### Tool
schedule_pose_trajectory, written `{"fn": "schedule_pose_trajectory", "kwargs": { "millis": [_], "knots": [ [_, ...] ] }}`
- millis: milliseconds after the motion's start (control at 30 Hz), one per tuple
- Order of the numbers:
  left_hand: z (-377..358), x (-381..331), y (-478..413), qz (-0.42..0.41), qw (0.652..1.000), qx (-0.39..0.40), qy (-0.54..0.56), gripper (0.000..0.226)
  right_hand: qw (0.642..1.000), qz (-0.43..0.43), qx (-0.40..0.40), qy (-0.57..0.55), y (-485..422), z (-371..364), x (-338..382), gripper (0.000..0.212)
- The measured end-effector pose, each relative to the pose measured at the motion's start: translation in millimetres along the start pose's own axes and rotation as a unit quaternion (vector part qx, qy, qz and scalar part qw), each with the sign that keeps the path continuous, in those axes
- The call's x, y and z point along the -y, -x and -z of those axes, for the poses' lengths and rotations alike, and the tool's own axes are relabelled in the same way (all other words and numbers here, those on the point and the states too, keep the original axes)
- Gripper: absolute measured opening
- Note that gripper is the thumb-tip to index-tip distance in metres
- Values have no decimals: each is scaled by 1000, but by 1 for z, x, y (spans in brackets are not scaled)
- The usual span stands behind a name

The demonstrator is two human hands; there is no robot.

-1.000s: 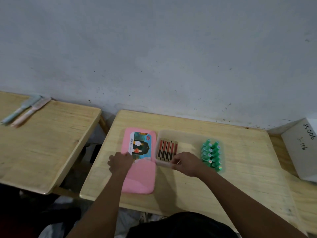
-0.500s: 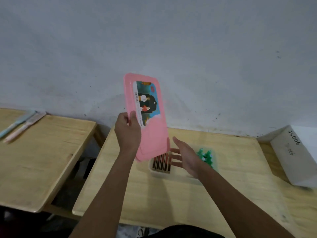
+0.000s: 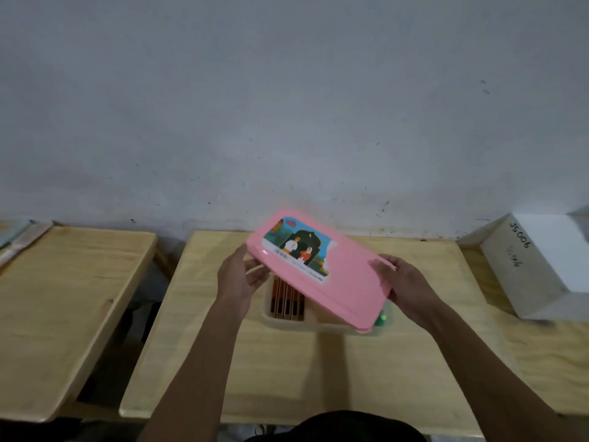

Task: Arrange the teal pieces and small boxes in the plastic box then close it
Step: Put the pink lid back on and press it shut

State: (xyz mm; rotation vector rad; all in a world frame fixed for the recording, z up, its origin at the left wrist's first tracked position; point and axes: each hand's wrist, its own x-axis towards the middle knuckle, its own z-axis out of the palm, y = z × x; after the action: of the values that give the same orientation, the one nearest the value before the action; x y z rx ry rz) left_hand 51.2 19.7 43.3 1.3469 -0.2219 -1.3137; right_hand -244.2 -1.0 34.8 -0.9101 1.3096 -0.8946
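Grip is two-handed: left hand (image 3: 242, 275) curls round the pink lid (image 3: 338, 282) at nine o'clock, right hand (image 3: 406, 282) at three, tilting it above the plastic box (image 3: 287, 325) for seating; small boxes (image 3: 287, 298) show beneath, teal pieces (image 3: 381, 319) apparently at four o'clock, mostly hidden.
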Motion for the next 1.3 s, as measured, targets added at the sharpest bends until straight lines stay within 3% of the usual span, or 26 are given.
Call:
{"fn": "schedule_pose_trajectory", "kwargs": {
  "millis": [133,267,467,867,1033,1133,1300],
  "knots": [
    [14,11,-7,-30,971,-31,-235,28,987,21,4,156,-9,12,-4,31],
    [26,38,-11,-117,844,-15,-523,36,956,56,-80,278,-38,5,-11,42],
    [25,62,-13,-117,736,-63,-663,41,894,69,-119,426,-60,-6,-32,46],
    [18,88,-5,-165,724,-83,-665,36,872,79,-145,461,-60,-3,-57,44],
    [20,97,-8,-185,736,-64,-649,32,832,85,-217,504,-57,-12,-58,38],
    [15,98,-11,-207,743,-58,-634,41,813,99,-217,531,-51,-17,-59,34],
    [0,97,-24,-275,688,-30,-671,54,811,108,-187,543,-36,-22,-70,39]
  ]
}}
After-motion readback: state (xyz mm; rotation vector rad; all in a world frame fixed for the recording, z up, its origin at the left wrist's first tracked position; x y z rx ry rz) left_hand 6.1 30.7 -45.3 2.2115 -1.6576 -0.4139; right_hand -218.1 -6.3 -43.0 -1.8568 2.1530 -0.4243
